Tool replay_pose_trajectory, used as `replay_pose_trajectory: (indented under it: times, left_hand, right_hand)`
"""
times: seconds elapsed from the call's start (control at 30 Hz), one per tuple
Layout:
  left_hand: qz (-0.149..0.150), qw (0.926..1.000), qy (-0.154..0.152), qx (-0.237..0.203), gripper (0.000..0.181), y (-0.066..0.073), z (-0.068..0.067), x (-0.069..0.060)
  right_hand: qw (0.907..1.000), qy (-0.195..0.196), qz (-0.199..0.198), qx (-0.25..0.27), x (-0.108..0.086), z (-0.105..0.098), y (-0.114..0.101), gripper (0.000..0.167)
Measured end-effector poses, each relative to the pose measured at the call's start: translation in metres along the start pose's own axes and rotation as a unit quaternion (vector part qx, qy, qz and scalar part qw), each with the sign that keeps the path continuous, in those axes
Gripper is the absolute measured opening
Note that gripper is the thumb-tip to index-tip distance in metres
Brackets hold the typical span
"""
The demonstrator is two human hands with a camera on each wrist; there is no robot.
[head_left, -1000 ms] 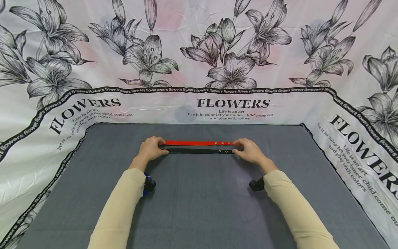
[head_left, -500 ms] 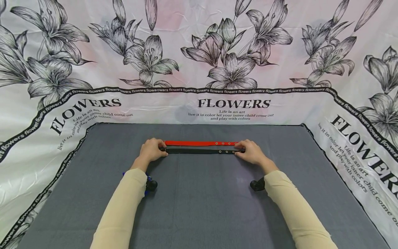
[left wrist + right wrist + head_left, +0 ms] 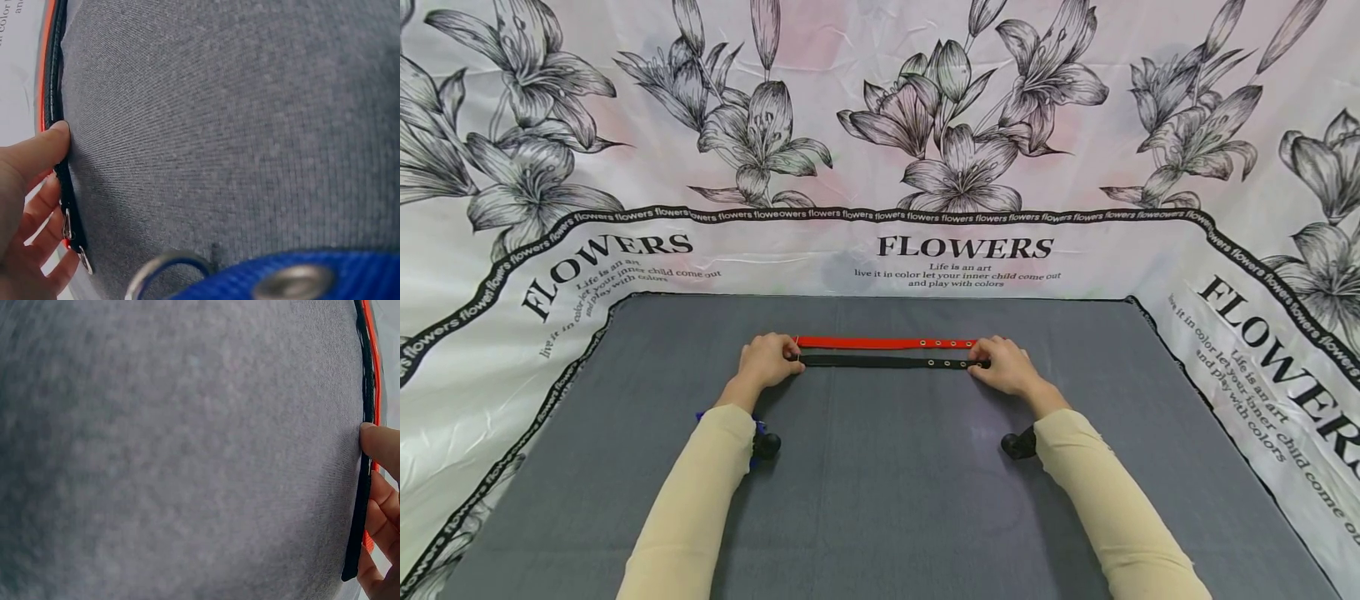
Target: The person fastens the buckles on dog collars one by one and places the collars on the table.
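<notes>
A red strap [image 3: 857, 342] and a black strap [image 3: 865, 362] lie side by side on the grey cloth, with metal eyelets toward their right ends. At the left ends, my left hand [image 3: 765, 360] holds both, its thumb on the black one. In the left wrist view, metal rings show at the end of the black strap [image 3: 72, 215] beside the fingers. My right hand [image 3: 1006, 365] holds the straps near their right ends. The right wrist view shows the thumb against the black strap [image 3: 360, 506], whose end extends past it, with the red strap [image 3: 376, 381] behind.
The grey cloth [image 3: 880, 483] covers the table. Beyond its far edge stands a white flower-print cloth [image 3: 805, 258], which also runs along both sides. A blue band [image 3: 350, 275] with a metal eyelet crosses the bottom of the left wrist view.
Compared with one second ago, my right hand has shifted slightly to the right along the straps, uncovering more eyelets. My left hand has barely moved.
</notes>
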State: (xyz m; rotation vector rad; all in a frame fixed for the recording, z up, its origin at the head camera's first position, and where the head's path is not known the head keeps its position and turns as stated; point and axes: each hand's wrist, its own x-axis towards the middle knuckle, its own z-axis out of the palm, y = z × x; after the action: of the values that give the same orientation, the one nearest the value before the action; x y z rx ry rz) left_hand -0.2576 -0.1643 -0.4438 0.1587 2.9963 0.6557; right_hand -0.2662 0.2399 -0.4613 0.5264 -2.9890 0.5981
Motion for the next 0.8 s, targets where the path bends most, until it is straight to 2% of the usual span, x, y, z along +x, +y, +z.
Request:
replay_pose_trajectory:
  times: [0.2,0.37,0.6,0.8]
  left_hand:
    - [0.005,0.9998,-0.017,0.0,0.022,0.0,-0.002,0.0]
    - [0.013,0.9993,-0.031,-0.016,0.023,-0.002,-0.009,-0.001]
    - [0.036,0.9965,-0.016,-0.073,0.024,-0.002,-0.02,-0.004]
    - [0.051,0.9933,0.005,-0.104,0.024,-0.007,-0.023,-0.006]
  right_hand:
    - [0.9999,0.0,-0.008,-0.007,0.001,-0.002,-0.002,0.012]
    - [0.9999,-0.006,-0.014,-0.004,0.0,-0.006,-0.003,0.011]
    - [0.9991,-0.008,-0.037,0.022,0.0,-0.012,-0.006,0.013]
    - [0.9987,-0.007,-0.043,0.027,-0.001,-0.017,-0.011,0.012]
